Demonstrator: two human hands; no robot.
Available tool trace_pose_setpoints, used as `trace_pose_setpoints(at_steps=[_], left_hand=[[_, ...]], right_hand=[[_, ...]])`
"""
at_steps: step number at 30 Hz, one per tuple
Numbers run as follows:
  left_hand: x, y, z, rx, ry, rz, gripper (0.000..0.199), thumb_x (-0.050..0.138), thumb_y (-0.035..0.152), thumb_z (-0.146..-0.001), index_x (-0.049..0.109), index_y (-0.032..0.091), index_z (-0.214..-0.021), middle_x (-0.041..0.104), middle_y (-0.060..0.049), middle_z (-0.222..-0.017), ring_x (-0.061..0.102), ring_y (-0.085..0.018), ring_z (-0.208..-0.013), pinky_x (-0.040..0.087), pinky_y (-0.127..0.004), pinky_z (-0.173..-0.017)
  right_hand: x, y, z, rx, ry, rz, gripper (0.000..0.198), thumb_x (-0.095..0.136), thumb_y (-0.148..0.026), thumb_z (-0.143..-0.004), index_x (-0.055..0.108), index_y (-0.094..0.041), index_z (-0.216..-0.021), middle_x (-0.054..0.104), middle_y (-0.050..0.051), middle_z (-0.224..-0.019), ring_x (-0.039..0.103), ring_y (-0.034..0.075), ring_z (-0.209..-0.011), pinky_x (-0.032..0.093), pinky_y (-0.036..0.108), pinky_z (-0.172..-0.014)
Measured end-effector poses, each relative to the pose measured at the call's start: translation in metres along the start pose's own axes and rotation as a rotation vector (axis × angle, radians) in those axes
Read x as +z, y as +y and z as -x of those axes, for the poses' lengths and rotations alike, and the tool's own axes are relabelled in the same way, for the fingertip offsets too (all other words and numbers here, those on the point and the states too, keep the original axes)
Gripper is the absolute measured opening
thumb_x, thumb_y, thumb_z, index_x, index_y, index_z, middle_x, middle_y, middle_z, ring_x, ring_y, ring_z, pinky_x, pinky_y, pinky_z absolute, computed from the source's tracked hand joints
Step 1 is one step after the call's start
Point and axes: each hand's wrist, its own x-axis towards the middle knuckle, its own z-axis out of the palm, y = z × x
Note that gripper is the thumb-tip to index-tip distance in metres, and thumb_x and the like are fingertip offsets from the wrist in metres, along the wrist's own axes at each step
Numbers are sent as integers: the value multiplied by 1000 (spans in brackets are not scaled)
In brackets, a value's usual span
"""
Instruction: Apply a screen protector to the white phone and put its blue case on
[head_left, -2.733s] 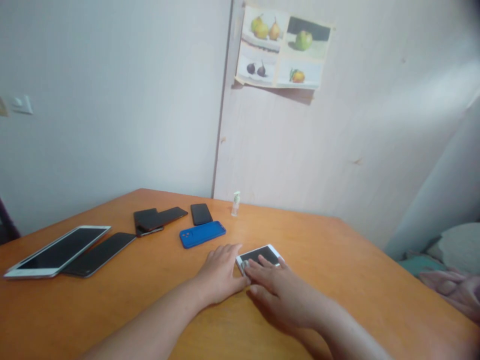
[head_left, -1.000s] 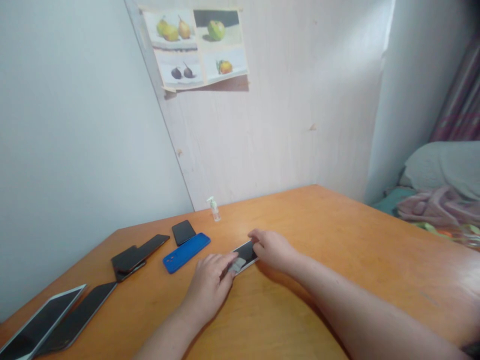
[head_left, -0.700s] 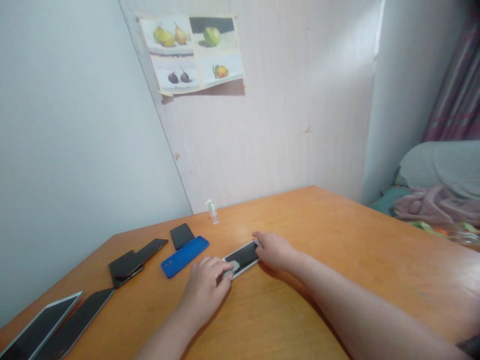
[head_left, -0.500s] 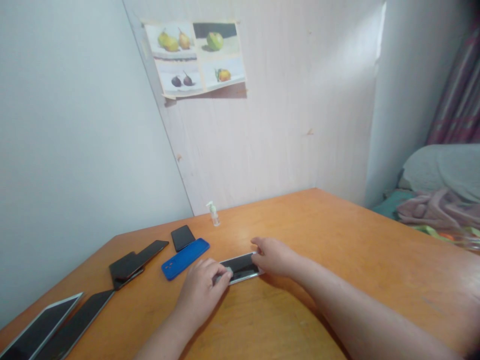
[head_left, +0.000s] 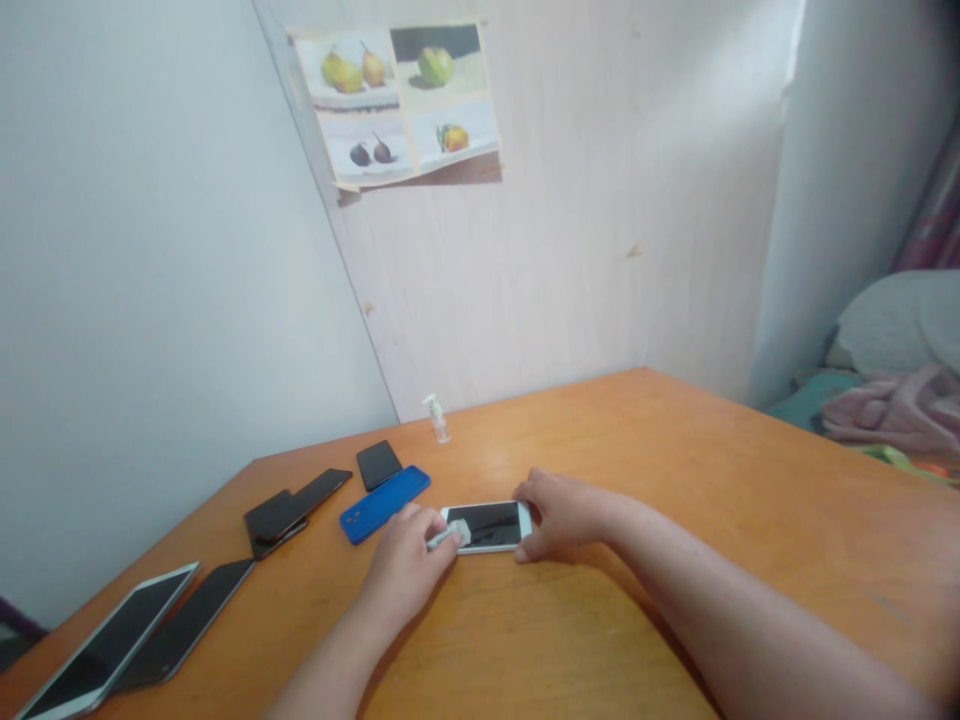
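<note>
A white-framed smartphone [head_left: 491,528] lies on the orange-brown table, its dark screen facing up. At its left end, my left hand [head_left: 412,548] is closed on a small crumpled whitish cloth [head_left: 459,533], which rests against the screen. The thumb is in front, and the other fingertips are partly hidden. My right hand [head_left: 561,515] grips the phone's right end, with the thumb at the near corner and the index finger at the far one. Just beyond my left hand lies a blue phone case [head_left: 385,504].
A clear pump bottle [head_left: 440,428] stands near the wall. Behind the case lies a dark phone [head_left: 379,464]. Farther left are stacked dark phones [head_left: 274,520], a white-framed tablet [head_left: 112,640] and a dark tablet [head_left: 187,622]. Fruit pictures [head_left: 401,105] hang on the wall.
My right hand has shifted from the phone's screen edge to a grip across its right end. The phone now sits straighter, and the whitish cloth shows more. The view has shifted slightly.
</note>
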Motion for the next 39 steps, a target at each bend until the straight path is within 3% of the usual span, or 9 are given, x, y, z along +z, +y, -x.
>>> trace_pose_setpoints(at_steps=[7,11,19,22,26,32,39], left_hand=[[-17,4,-2,-5,72,-157,9,53,27,-88,51,22,-80,60,-1,-81,58,-20,-79,37,-28,-66],[-20,12,-3,89,46,-324,5,53,17,-83,53,22,-82,60,-4,-87,57,-23,-85,37,-30,-70],[-14,28,-3,195,-66,-204,7,51,15,-80,52,21,-79,57,-4,-89,56,-21,-87,42,-30,-76],[-19,30,-6,216,-133,-158,9,48,18,-86,52,21,-79,58,-3,-88,56,-20,-85,42,-30,-74],[-21,31,-17,208,-214,-96,25,44,30,-94,54,20,-73,59,-2,-81,57,-19,-80,41,-30,-70],[-6,24,-38,104,-178,-32,14,49,29,-91,57,20,-96,64,1,-76,59,-15,-68,43,-26,-62],[-3,26,-40,176,-123,-118,18,51,28,-89,66,19,-85,66,-6,-88,62,-22,-89,48,-34,-80]], right_hand=[[1,1,0,-11,32,-1,57,77,-64,-59,70,-23,-98,61,8,-109,64,24,-87,47,30,-67],[1,0,-1,-8,42,4,57,77,-63,-58,71,-22,-97,62,10,-109,65,27,-90,49,31,-68],[-3,-6,-1,2,39,33,66,76,-65,-57,71,-20,-105,63,13,-114,66,29,-94,51,33,-72],[-4,-7,-1,-4,37,35,67,74,-65,-60,71,-19,-108,64,14,-116,66,29,-95,51,33,-72],[-4,-6,-3,-6,28,55,70,74,-67,-59,72,-18,-108,64,16,-117,68,30,-95,52,34,-71],[-3,-6,-7,-21,35,50,71,75,-66,-56,73,-16,-107,66,17,-115,69,31,-93,53,34,-70],[-5,-8,-7,-8,26,34,78,76,-70,-53,73,-16,-109,66,19,-118,68,33,-97,54,36,-73]])
